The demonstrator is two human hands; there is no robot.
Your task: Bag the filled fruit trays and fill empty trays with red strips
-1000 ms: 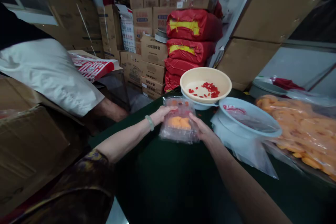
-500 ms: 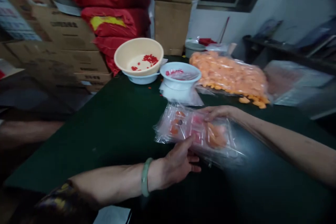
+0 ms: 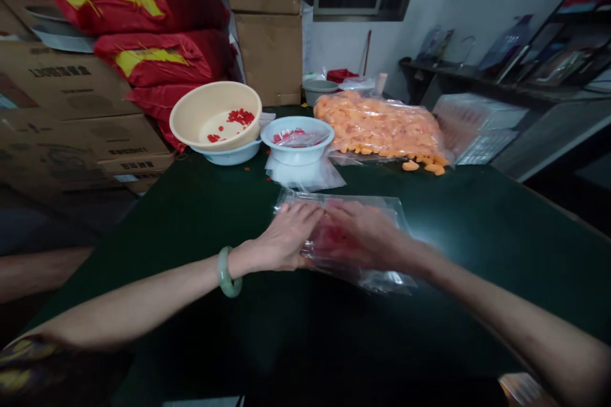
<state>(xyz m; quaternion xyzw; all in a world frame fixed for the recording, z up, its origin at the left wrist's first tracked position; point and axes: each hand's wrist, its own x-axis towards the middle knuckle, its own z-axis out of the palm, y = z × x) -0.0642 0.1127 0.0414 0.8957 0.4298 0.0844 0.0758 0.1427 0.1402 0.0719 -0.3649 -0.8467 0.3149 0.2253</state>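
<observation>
A stack of clear plastic packets (image 3: 391, 210) with red and orange pieces inside lies on the dark green tabletop in front of me. My left hand (image 3: 293, 232), below a pale green bangle (image 3: 228, 272), rests on the stack's left part with its fingers stretched over the top. Across the middle of the packets lies my right hand (image 3: 365, 232), flat and somewhat blurred, its fingers reaching toward the left hand. Much of the contents is hidden under both hands. Just beyond sits a light blue bowl (image 3: 298, 151) with red pieces in it, above flat clear bags (image 3: 305, 173).
A cream basin (image 3: 188, 117) with red bits rests on a blue basin (image 3: 229, 154). A big clear bag of orange pieces (image 3: 382, 127) lies at the back right. Red sacks (image 3: 157, 54) and cardboard boxes (image 3: 62, 82) are stacked left. Another person's limb (image 3: 42, 270) shows at left.
My left hand has moved from the packets' lower edge onto their top. My right hand has gone from their far edge to lying across them. The view has turned right.
</observation>
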